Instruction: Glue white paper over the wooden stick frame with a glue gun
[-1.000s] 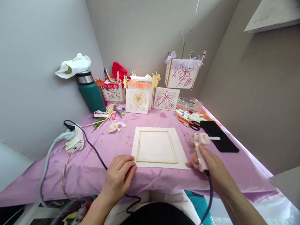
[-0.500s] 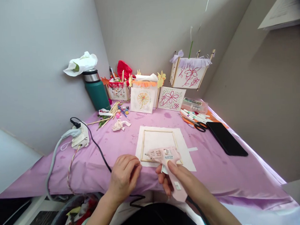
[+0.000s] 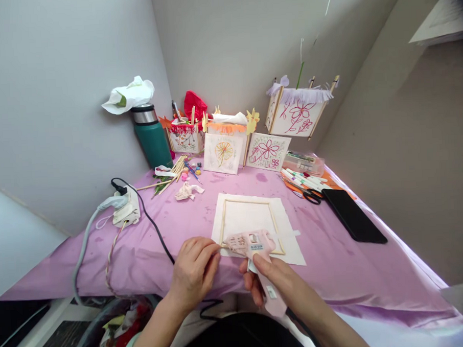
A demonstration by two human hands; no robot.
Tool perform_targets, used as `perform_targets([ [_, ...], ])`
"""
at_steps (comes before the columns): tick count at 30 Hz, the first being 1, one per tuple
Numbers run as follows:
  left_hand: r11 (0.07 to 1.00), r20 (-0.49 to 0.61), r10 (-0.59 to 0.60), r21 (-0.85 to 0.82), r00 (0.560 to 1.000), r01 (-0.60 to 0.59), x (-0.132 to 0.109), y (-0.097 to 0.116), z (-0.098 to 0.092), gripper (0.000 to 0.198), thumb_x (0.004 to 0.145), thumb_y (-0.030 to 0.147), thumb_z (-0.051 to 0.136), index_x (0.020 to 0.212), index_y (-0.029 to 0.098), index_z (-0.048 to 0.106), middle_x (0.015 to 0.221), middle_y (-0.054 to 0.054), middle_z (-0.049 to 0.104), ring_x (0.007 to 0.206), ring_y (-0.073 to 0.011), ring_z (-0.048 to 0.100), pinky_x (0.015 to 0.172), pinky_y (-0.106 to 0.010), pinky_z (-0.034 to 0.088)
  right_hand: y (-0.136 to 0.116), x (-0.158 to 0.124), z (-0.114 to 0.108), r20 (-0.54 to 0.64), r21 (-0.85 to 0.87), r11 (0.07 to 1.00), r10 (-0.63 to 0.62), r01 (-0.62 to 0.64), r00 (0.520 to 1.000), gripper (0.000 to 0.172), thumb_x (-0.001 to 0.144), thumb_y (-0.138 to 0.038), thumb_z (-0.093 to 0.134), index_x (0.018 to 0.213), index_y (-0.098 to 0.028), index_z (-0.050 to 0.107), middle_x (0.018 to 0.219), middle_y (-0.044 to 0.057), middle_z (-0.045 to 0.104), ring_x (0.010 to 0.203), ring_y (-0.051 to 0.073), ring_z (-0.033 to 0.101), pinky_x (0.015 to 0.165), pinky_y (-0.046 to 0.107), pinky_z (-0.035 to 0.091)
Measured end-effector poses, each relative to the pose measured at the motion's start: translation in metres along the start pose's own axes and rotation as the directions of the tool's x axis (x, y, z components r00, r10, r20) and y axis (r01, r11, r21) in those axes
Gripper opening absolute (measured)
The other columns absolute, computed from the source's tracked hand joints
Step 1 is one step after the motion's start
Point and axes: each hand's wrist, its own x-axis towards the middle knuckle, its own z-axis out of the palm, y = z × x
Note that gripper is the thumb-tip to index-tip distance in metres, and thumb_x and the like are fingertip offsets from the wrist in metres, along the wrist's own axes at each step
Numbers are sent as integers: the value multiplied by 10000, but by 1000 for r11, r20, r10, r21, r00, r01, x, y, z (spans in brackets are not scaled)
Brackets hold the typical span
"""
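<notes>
My right hand point(image 3: 272, 279) is wrapped round the handle of a pink glue gun point(image 3: 253, 244), its nozzle pointing left. The gun hovers over the near-left corner of a rectangle of thin wooden sticks point(image 3: 276, 227) lying on a white sheet point(image 3: 292, 255). Part of the near stick is hidden behind the gun. My left hand point(image 3: 195, 269) is closed beside that corner, fingertips close to the nozzle and the sheet's left edge. What those fingers hold, if anything, is hidden.
A power strip point(image 3: 126, 206) and black cable point(image 3: 153, 225) lie left. Behind are a green bottle point(image 3: 153, 141), loose sticks point(image 3: 177, 168), crumpled tissue point(image 3: 188, 191) and decorated panels point(image 3: 223, 153). At right are scissors point(image 3: 313, 196), markers point(image 3: 304, 179) and a black phone point(image 3: 354, 216).
The glue gun's nozzle has dropped slightly and come to the near-left corner of the stick rectangle, close to my left fingertips. The whole view has shifted a little.
</notes>
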Motion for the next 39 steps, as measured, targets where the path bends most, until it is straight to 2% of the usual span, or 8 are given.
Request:
perform_targets([
  [9,1000,-14,-15,-8,1000,15,0,2,0,143,839,60,566,929,171,562,924,-69,615,890,-209,540,801,-393,454,-4,-1,0,-7,-93,996,6,-6,1000,499,857,-652,438,852,-176,586,680,24,598,557,136,513,564,263,385],
  [26,1000,-17,-23,-2,1000,23,0,1,1,129,843,66,552,912,175,564,919,-63,615,885,-202,543,805,-386,452,-8,-2,6,-10,-46,998,43,-43,999,482,854,-637,471,796,-170,577,611,-9,534,481,111,480,484,237,340],
  [39,1000,-12,-27,0,1000,27,0,1,1,124,842,70,558,906,175,562,921,-65,616,881,-200,542,812,-389,454,-6,0,5,-21,-55,997,56,-57,998,499,828,-663,487,778,-172,562,575,-16,522,474,113,482,476,235,355],
])
